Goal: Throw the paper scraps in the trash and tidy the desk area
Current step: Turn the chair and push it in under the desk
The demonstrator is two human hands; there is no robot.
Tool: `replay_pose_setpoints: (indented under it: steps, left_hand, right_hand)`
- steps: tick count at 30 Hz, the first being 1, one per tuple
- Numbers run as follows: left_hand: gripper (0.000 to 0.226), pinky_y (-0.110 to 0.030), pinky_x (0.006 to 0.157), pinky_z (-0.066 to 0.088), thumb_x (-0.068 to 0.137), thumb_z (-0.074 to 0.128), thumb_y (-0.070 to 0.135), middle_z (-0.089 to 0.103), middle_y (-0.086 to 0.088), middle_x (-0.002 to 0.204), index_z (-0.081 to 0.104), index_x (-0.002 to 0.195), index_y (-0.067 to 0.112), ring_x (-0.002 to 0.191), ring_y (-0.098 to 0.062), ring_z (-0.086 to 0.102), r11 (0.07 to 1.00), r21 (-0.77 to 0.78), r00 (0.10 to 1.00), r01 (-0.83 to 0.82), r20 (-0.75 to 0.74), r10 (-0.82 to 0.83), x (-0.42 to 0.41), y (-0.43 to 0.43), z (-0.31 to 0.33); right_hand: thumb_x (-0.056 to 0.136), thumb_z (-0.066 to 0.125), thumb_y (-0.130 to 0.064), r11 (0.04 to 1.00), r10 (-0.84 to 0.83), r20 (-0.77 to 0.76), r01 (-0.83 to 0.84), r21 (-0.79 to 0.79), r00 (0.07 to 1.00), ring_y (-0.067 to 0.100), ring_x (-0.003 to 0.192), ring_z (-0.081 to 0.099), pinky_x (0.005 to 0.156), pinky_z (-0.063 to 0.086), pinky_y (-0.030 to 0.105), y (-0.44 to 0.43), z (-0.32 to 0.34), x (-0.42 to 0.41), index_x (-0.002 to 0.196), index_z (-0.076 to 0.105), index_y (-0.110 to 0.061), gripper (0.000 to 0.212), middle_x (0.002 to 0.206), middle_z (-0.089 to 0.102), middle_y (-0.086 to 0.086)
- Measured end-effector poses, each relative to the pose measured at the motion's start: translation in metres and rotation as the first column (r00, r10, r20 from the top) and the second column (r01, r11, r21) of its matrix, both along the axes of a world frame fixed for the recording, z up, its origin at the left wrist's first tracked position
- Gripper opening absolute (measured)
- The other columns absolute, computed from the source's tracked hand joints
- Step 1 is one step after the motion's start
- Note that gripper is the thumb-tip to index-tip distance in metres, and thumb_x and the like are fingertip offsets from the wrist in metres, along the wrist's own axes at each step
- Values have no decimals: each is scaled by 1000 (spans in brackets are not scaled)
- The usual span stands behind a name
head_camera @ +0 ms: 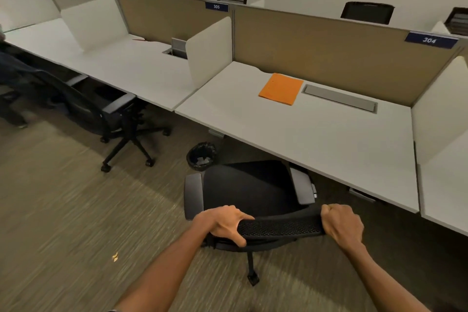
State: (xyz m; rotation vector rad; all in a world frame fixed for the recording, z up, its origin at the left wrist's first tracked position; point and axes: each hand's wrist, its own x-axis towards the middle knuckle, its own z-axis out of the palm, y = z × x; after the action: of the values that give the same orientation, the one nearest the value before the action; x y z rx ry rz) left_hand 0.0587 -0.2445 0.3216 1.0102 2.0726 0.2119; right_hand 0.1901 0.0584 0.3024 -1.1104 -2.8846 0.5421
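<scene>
Both hands grip the top edge of the black mesh chair back: the left hand with fingers wrapped over its left end, the right hand fisted around its right end. The chair's seat sits partly under the bench. A flat orange sheet (punched holes along one side) lies near the bench's back edge. A black-lined trash bin holding pale scraps stands on the carpet below the bench's front-left corner.
</scene>
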Motion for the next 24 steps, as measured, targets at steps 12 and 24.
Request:
replay_pose_setpoints:
  steps: [12, 24]
  left_hand:
    - [89, -31, 83, 49, 68, 69, 58, 65, 2, 117, 38, 149, 39, 99, -18, 61, 989, -15, 989, 147, -25, -147, -65, -28, -2]
    - [91, -39, 86, 53, 67, 67, 59, 64, -1, 113, 38, 149, 34, 95, -21, 61, 938, -24, 938, 346, -28, -347, -144, -45, -6]
  right_hand:
    - [97, 34, -23, 965, 124, 162, -157, 210, 979, 12, 89, 61, 116, 29, 46, -44, 1, -16, 66, 56, -22, 37, 86, 69, -3]
    - [97, 41, -25, 982, -175, 42, 171, 75, 984, 21, 70, 57, 72, 44, 34, -99, 2, -41, 66, 66, -12, 42, 79, 69, 7]
